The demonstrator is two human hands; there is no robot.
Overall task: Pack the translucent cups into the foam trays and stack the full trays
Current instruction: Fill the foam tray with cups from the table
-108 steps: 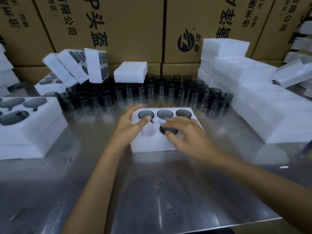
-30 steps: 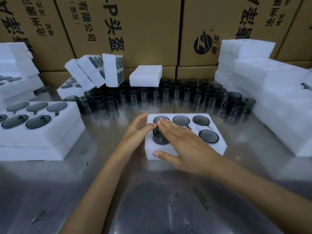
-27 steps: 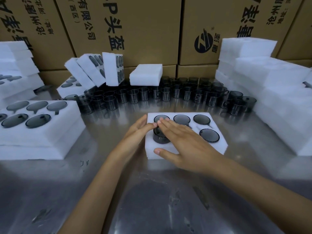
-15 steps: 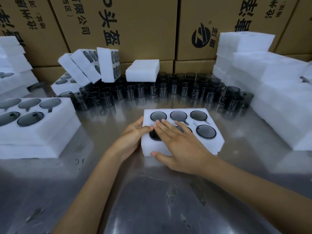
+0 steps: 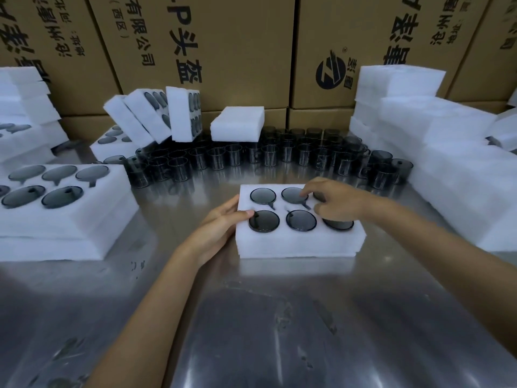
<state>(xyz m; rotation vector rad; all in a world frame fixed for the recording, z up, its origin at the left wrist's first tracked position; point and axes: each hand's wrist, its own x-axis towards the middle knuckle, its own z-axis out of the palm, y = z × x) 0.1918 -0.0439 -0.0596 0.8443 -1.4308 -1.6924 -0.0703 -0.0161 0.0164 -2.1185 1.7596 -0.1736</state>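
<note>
Both hands are on the tray (image 5: pixel 296 247). The left hand (image 5: pixel 221 228) grips its left end, fingers behind the side wall and thumb lying over the top edge beside the near-left cup (image 5: pixel 264 221). The right hand (image 5: pixel 335 201) reaches across the right side with fingers loosely bent, one fingertip (image 5: pixel 303 194) pressing the rim of the far-middle cup (image 5: pixel 292 195); it holds nothing.

The step in hand looks like seating the cups flush. To do it well, the person should keep the left hand bracing the foam so it does not slide on the steel table (image 5: pixel 279 317), and press each rim straight down, evenly, so no cup tilts in its pocket.

This tray has six pockets. Four cups show plainly, a fifth peeks from under the right hand at the near-right, and the far-right pocket is mostly hidden, so whether it is filled cannot be told.

To the left a full tray (image 5: pixel 70 208) sits on another, its cups set level with the foam. Loose cups (image 5: pixel 268 155) crowd the back of the table, with spare foam (image 5: pixel 447 152) piled at the right.
</note>
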